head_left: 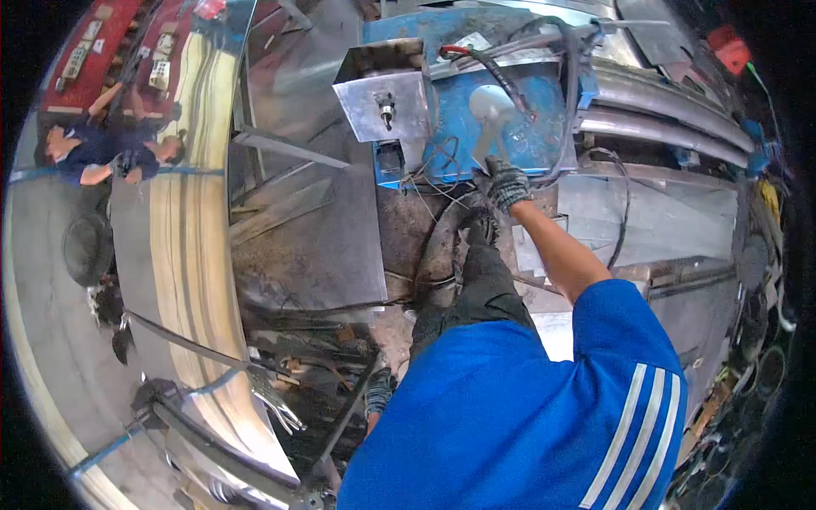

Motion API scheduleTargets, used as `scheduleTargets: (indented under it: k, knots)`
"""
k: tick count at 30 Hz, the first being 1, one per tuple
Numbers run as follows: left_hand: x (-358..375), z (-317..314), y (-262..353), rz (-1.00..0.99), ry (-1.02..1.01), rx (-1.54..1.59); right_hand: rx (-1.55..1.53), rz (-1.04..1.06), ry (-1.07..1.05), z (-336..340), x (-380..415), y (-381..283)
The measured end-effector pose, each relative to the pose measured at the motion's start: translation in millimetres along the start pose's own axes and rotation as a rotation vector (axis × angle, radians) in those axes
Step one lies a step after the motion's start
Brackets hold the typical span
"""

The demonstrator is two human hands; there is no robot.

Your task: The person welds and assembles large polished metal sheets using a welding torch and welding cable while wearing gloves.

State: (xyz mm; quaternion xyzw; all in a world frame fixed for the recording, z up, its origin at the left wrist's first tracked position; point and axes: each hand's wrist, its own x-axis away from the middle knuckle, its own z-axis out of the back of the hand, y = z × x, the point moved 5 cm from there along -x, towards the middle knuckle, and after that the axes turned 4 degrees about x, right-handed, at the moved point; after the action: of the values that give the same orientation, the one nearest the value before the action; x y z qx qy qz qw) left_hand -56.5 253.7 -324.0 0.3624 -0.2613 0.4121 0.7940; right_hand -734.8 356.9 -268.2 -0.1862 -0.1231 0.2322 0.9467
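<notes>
My right hand (508, 184), in a grey knitted glove, reaches forward over the front edge of a blue work surface (544, 93). Its fingers are closed on the lower end of a flat grey piece (489, 140). A pale round disc (490, 103) lies at the far end of that piece; whether the two are joined is unclear. Low beside my body on the left is my gloved left hand (379, 393), partly hidden by the blue shirt, its fingers too unclear to read. An open metal box (382, 106) with a fitting on its front stands left of the disc.
Cables (627, 208) run across the floor and work surface. Curved metal tubes (663, 127) lie at the right. Long shiny sheets (191, 212) and a clamp (279, 408) are at the left. A person in dark clothes (89, 153) stands far left, apparently mirrored alongside.
</notes>
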Motion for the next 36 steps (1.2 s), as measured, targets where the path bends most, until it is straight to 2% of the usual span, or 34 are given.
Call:
scheduleTargets:
  k: [3, 4, 5, 6, 8, 9, 11, 12, 13, 16, 18, 21, 23, 25, 27, 28, 29, 31, 32, 34, 35, 36]
  knots:
    - [4, -4, 38, 0.015, 0.012, 0.028, 0.062, 0.081, -0.122, -4, -50, -13]
    - [4, -7, 50, 0.015, 0.014, 0.037, 0.181, 0.08, -0.303, -4, -66, -19]
    - [5, -9, 60, 0.019, 0.019, 0.044, 0.182, 0.098, -0.313, -24, -87, -10]
    - [6, -12, 67, 0.021, 0.021, 0.05, 0.272, -0.008, -0.3, -28, -96, -6]
    - [9, -16, 79, 0.022, 0.023, 0.057, 0.573, -0.067, -0.504, -44, -97, 5]
    - [9, -16, 84, 0.021, 0.023, 0.058, 0.572, -0.066, -0.505, -47, -103, 5]
    - [11, -20, 91, 0.024, 0.026, 0.062, 0.238, -0.144, -0.51, -62, -118, 12]
    - [10, -21, 95, 0.025, 0.028, 0.068, 0.194, -0.07, -0.346, -66, -125, 21]
    - [11, -24, 98, 0.025, 0.031, 0.072, 0.209, -0.058, -0.348, -61, -135, 30]
    - [13, -31, 104, 0.032, 0.039, 0.082, -0.042, -0.237, 0.123, -25, -176, 63]
    - [16, -36, 111, 0.037, 0.043, 0.09, -0.05, -0.248, 0.331, 7, -198, 71]
    - [15, -45, 118, 0.041, 0.051, 0.094, -0.001, -0.262, 0.422, 41, -238, 79]
    - [15, -51, 125, 0.037, 0.049, 0.096, -0.025, -0.214, -0.216, 21, -265, 85]
    - [16, -52, 129, 0.032, 0.052, 0.093, -0.008, -0.21, -0.28, 52, -239, 57]
    - [11, -49, 134, 0.025, 0.06, 0.081, -0.278, -0.127, -0.149, 68, -231, 43]
    - [9, -47, 136, 0.022, 0.066, 0.079, -0.278, -0.118, -0.145, 58, -248, 53]
    - [7, -45, 138, 0.014, 0.072, 0.069, -0.495, -0.001, -0.089, 52, -263, 60]
    - [2, -41, 142, -0.011, 0.079, 0.05, -1.126, -0.013, -0.095, 79, -261, 52]
    - [-2, -39, 142, -0.026, 0.085, 0.045, -1.542, -0.149, -0.163, 125, -242, 18]
    - [-9, -35, 145, -0.058, 0.099, 0.018, -1.734, 0.049, 0.005, 233, -207, -38]
    - [-13, -32, 146, -0.076, 0.106, 0.005, -1.666, 0.177, -0.115, 258, -225, -20]
    - [-17, -30, 147, -0.098, 0.114, -0.008, -1.695, 0.254, -0.058, 300, -217, -26]
